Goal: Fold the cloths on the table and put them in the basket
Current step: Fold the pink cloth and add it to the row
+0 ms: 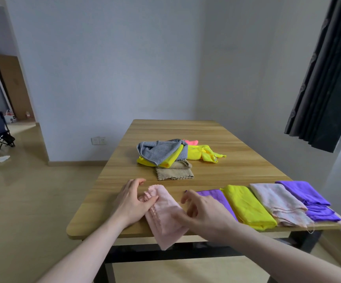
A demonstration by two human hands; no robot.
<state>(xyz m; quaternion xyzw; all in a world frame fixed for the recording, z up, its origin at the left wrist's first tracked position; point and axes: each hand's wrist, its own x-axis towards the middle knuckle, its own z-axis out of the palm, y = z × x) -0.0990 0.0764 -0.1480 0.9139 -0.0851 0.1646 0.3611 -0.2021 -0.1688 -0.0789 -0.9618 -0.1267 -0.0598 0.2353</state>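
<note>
Pink terry makes up the folded cloth at the near edge of the wooden table, its lower end hanging over the table's rim. It is pinned at its left side by the left hand, whose thumb is pressed onto the fabric while the index finger is stretched out along the tabletop; nothing is gripped by it. The right hand is held at the cloth's right edge with the fingers loosely bent and spread, and whether the cloth is touched by them cannot be told. To the right, four folded cloths are laid side by side along the near edge: a purple cloth, a yellow cloth, a pale pink-white cloth and a second purple cloth. Farther back, an unfolded heap is seen: a grey towel over a yellow one, a tan cloth in front, bright yellow and coral pieces behind. No legible writing or label is visible on any of them.
</note>
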